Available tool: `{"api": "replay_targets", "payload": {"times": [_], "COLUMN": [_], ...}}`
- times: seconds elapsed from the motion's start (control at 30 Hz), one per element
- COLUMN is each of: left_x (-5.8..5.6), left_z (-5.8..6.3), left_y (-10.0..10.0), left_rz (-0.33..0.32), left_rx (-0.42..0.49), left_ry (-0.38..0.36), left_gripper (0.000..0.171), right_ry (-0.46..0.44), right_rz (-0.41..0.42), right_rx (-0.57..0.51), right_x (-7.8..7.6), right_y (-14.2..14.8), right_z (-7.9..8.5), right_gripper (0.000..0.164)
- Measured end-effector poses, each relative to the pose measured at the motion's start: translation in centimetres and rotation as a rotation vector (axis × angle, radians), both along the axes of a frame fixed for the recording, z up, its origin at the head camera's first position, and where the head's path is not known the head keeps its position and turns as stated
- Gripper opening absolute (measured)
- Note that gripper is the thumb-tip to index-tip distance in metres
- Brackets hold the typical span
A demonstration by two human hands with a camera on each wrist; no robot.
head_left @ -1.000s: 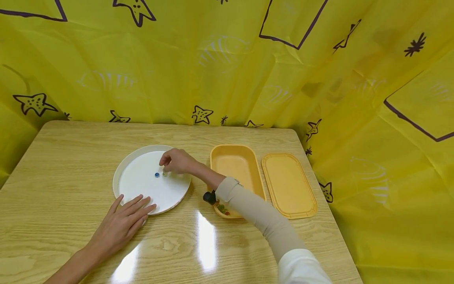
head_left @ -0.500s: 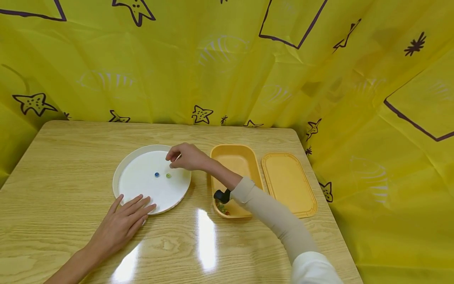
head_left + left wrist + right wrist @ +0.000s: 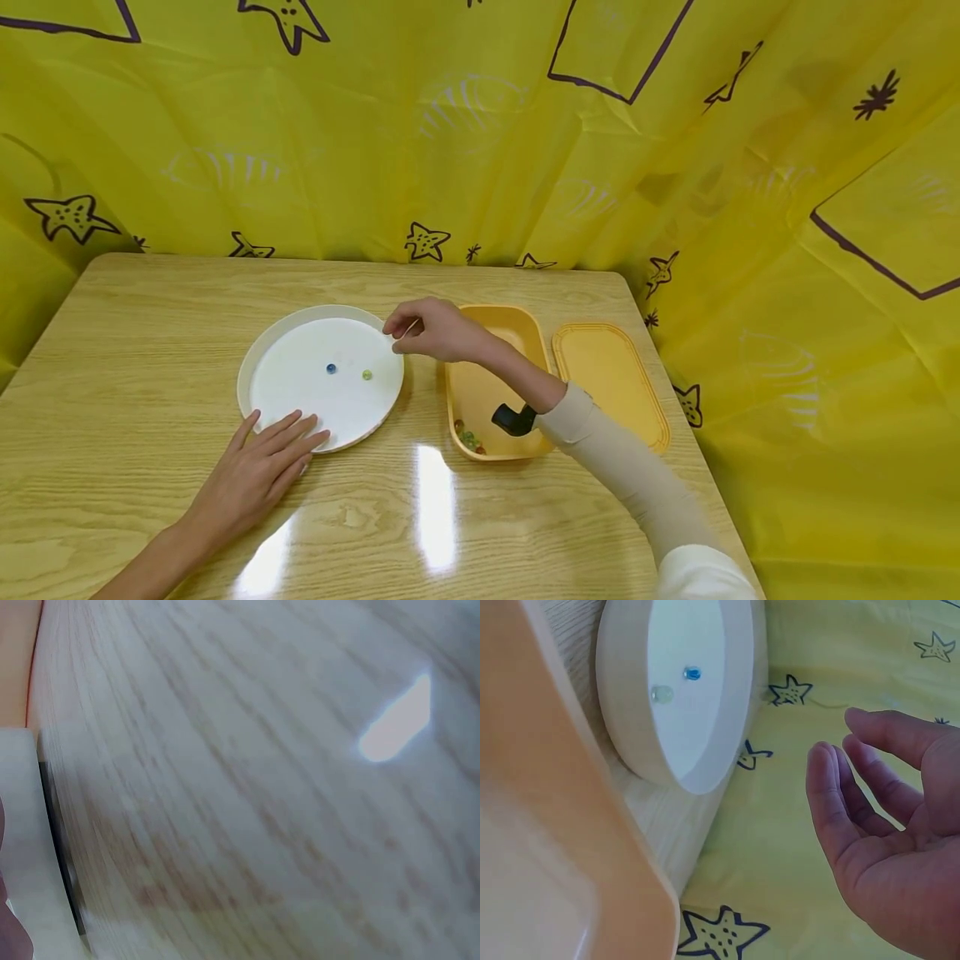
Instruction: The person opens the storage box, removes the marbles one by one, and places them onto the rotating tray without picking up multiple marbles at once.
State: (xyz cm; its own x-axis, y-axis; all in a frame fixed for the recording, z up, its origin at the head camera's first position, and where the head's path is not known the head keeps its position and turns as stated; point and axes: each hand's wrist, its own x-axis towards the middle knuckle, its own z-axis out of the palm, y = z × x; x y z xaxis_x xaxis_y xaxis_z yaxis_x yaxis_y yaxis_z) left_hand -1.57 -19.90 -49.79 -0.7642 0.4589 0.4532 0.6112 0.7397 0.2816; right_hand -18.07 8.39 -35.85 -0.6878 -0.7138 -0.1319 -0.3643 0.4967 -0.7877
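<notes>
Near on the white tray (image 3: 296, 392), your left hand (image 3: 258, 467) rests spread; far right, your right hand (image 3: 438, 329) hovers, grip narrow.

Two beads (image 3: 332, 368) on one tray (image 3: 300, 383), one box (image 3: 472, 392), one lid (image 3: 607, 375)

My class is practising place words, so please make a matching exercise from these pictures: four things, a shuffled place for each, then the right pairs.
Things
1. small blue piece
2. orange lid
3. left hand
4. cluster of small pieces

Places
A. at the near rim of the white tray
B. in the near left corner of the orange tub
C. inside the white tray
D. on the table, right of the orange tub

Pairs: 1-C, 2-D, 3-A, 4-B
</notes>
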Motion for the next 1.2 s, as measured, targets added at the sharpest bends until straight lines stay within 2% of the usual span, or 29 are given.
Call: {"api": "replay_targets", "payload": {"times": [0.37,0.53,0.83,1.2], "left_x": [-0.1,0.0,0.0,0.0], "left_z": [0.0,0.0,0.0,-0.1], "left_y": [0.0,-0.1,-0.1,-0.2], "left_rz": [-0.007,-0.005,0.001,0.0], "left_rx": [0.006,0.006,-0.002,-0.007], "left_ry": [0.009,0.0,-0.01,-0.009], "left_gripper": [0.037,0.036,0.033,0.033], "right_ry": [0.019,0.007,-0.049,-0.149], "right_rz": [-0.071,-0.088,-0.119,-0.121], "right_rx": [-0.017,-0.011,0.032,0.139], "right_x": [1.0,1.7,2.6,3.9], "right_y": [5.2,7.2,9.2,9.5], "right_z": [0.6,0.2,-2.4,-6.3], "right_gripper": [0.018,0.018,0.02,0.014]}}
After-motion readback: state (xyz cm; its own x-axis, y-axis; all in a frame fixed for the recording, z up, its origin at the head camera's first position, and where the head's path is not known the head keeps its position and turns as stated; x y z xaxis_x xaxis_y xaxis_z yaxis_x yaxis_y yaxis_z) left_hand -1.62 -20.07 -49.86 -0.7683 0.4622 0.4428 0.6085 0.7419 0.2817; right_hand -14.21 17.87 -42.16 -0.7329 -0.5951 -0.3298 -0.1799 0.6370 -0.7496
